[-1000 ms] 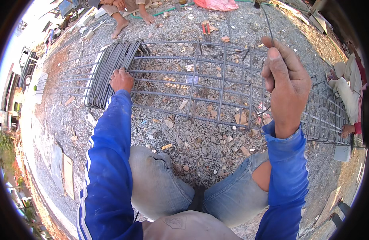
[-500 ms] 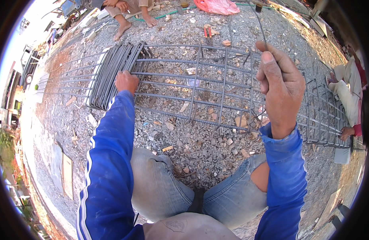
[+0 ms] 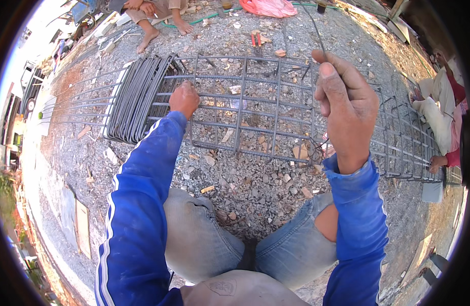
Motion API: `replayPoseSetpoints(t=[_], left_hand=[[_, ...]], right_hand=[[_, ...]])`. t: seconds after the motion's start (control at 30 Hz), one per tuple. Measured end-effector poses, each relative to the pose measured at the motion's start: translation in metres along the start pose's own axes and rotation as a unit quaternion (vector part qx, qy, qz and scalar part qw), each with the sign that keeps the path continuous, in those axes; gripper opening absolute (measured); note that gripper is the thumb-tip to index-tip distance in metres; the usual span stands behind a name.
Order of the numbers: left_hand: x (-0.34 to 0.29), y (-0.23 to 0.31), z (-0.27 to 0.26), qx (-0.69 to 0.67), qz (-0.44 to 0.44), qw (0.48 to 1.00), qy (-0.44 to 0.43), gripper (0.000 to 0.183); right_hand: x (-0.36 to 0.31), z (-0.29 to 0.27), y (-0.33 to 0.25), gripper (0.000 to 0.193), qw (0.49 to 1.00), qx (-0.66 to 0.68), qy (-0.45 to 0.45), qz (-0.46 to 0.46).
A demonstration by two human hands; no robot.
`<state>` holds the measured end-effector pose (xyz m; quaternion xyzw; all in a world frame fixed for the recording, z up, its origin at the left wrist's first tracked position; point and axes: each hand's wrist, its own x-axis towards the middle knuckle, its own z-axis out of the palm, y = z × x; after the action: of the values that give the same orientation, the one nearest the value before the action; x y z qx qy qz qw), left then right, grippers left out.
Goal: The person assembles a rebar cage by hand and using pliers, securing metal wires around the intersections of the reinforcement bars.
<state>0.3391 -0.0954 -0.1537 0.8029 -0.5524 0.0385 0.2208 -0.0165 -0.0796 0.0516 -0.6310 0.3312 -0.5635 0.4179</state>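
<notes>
A steel cage of long ribbed bars [image 3: 222,95] and rectangular rebar stirrups runs across in front of me. Closed at its left part is my left hand [image 3: 184,98], gripping a single stirrup [image 3: 192,133] that stands apart from the tight stack of stirrups [image 3: 138,97] farther left. My right hand [image 3: 349,99] is raised over the cage. Its thumb and forefinger pinch a thin dark tie wire [image 3: 313,23], which extends up toward the far edge; part of the wire is hidden by the fingers.
Red-handled pliers [image 3: 256,41] lie on the gravel beyond the cage, near a pink plastic bag [image 3: 268,7]. A seated person's bare foot [image 3: 148,40] is at the far left. Another person's hand [image 3: 438,163] rests by the cage's right end, near a grey block [image 3: 432,193].
My left hand has moved right, away from the stack, with one stirrup sliding along the bars. My right hand keeps its pinch on the wire. The view has shifted slightly.
</notes>
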Motion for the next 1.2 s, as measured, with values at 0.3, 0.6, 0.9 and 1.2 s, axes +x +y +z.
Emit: replayPoseSetpoints(t=[0.3, 0.6, 0.9, 1.2], left_hand=[[-0.002, 0.018, 0.018, 0.033, 0.036, 0.997, 0.053, 0.031], [0.009, 0.013, 0.024, 0.005, 0.122, 0.989, 0.079, 0.027], [0.011, 0.018, 0.025, -0.005, 0.088, 0.994, 0.067, 0.03], [0.013, 0.022, 0.029, 0.01, 0.059, 0.997, 0.05, 0.029]], right_hand=[[0.001, -0.001, 0.003, 0.024, 1.0, -0.018, -0.007, -0.003], [0.002, -0.003, 0.009, 0.022, 0.999, -0.032, 0.003, -0.011], [0.007, -0.001, 0.017, 0.023, 0.999, -0.041, -0.003, -0.002], [0.003, -0.001, 0.015, 0.025, 0.999, -0.027, -0.009, -0.015]])
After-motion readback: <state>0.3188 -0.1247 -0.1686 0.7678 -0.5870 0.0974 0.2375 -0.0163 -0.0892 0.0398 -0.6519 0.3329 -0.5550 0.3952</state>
